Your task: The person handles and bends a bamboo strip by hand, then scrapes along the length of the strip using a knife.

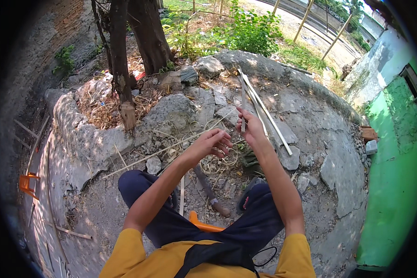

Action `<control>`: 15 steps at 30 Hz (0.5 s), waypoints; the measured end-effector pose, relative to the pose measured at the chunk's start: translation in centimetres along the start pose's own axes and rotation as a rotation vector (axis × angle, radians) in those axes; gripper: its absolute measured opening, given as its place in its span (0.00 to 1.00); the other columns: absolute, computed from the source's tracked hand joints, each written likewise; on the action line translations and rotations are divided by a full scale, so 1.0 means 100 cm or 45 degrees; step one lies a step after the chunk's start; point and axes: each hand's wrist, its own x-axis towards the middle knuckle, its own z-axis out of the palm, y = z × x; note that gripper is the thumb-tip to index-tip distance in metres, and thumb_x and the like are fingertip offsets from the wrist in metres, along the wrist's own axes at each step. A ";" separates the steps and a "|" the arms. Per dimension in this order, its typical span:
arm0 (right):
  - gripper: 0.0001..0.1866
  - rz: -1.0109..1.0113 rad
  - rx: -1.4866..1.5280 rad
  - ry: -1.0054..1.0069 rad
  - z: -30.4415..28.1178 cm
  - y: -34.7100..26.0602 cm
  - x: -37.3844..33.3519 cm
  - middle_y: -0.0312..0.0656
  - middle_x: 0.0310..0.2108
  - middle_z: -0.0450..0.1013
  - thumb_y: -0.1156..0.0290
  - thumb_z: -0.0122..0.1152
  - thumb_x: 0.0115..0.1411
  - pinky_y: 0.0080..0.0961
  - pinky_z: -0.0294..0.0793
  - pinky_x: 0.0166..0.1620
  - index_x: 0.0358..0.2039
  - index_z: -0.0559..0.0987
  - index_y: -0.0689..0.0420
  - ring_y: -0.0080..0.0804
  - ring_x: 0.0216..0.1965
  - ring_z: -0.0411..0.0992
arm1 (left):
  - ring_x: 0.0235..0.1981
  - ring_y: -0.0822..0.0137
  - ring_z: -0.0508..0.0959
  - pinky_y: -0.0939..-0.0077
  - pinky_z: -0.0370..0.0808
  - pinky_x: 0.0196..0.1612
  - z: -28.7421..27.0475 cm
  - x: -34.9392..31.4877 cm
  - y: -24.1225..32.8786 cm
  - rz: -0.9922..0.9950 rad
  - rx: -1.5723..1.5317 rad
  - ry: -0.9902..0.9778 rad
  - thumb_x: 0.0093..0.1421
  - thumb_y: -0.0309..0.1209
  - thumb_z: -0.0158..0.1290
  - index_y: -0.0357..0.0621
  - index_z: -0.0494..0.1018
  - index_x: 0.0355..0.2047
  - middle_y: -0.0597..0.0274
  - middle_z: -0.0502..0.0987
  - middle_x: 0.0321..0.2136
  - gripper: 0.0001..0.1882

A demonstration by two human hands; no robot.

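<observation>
My right hand [251, 128] is closed round the lower end of a narrow, flat grey-brown strip [243, 92] that points away from me; whether it is bamboo or a blade I cannot tell. To its left, my left hand [211, 144] hovers with loosely curled fingers apart, and nothing shows in them. A long thin pale bamboo strip [139, 161] slants from the lower left up behind the left hand toward the right fingers. Beyond the right hand, several pale bamboo strips [275, 129] lie on the broken concrete. Curly shavings [222, 163] are scattered beneath my hands.
Between my feet lies a dark wooden stick [207, 189]. I sit over an orange seat [204, 224]. Tree trunks [148, 37] and rough concrete lumps [169, 113] stand ahead left. An orange chair [28, 184] is far left; a green wall [389, 176] rises at right.
</observation>
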 end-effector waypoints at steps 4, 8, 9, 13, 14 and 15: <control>0.18 0.032 0.058 0.062 -0.016 0.002 0.012 0.32 0.32 0.67 0.65 0.45 0.75 0.19 0.69 0.27 0.59 0.73 0.59 0.21 0.26 0.66 | 0.40 0.71 0.81 0.72 0.81 0.43 0.001 -0.001 0.002 0.003 0.014 0.006 0.76 0.45 0.41 0.42 0.72 0.50 0.59 0.80 0.41 0.20; 0.17 0.018 0.013 0.113 -0.020 0.004 0.014 0.32 0.32 0.67 0.66 0.45 0.75 0.19 0.69 0.26 0.58 0.73 0.59 0.20 0.26 0.66 | 0.39 0.71 0.81 0.72 0.80 0.43 0.000 -0.001 0.002 -0.001 0.016 0.006 0.76 0.46 0.41 0.42 0.73 0.50 0.60 0.80 0.41 0.20; 0.17 0.017 -0.003 0.131 -0.019 0.004 0.014 0.32 0.32 0.67 0.66 0.45 0.75 0.19 0.69 0.26 0.58 0.73 0.59 0.20 0.26 0.66 | 0.39 0.71 0.81 0.72 0.80 0.43 -0.001 -0.001 0.002 0.005 0.014 0.005 0.76 0.46 0.41 0.42 0.73 0.50 0.60 0.80 0.41 0.20; 0.17 0.013 -0.010 0.159 -0.019 0.003 0.012 0.31 0.32 0.68 0.66 0.46 0.75 0.19 0.69 0.26 0.58 0.74 0.59 0.20 0.27 0.66 | 0.39 0.72 0.80 0.72 0.80 0.43 -0.001 -0.001 0.001 0.006 -0.003 0.006 0.76 0.46 0.41 0.42 0.72 0.50 0.60 0.80 0.40 0.20; 0.17 0.013 -0.010 0.160 -0.019 0.003 0.012 0.31 0.32 0.68 0.66 0.46 0.75 0.19 0.69 0.26 0.58 0.74 0.59 0.20 0.27 0.66 | 0.38 0.72 0.80 0.72 0.80 0.42 -0.001 -0.001 0.001 0.005 -0.006 0.008 0.76 0.45 0.41 0.42 0.72 0.50 0.61 0.80 0.40 0.20; 0.17 0.011 -0.016 0.170 -0.019 0.003 0.012 0.31 0.33 0.68 0.66 0.46 0.75 0.19 0.69 0.27 0.58 0.74 0.59 0.20 0.27 0.66 | 0.38 0.72 0.80 0.72 0.80 0.42 -0.001 -0.001 0.001 0.004 -0.009 0.009 0.76 0.45 0.41 0.42 0.72 0.50 0.61 0.79 0.40 0.20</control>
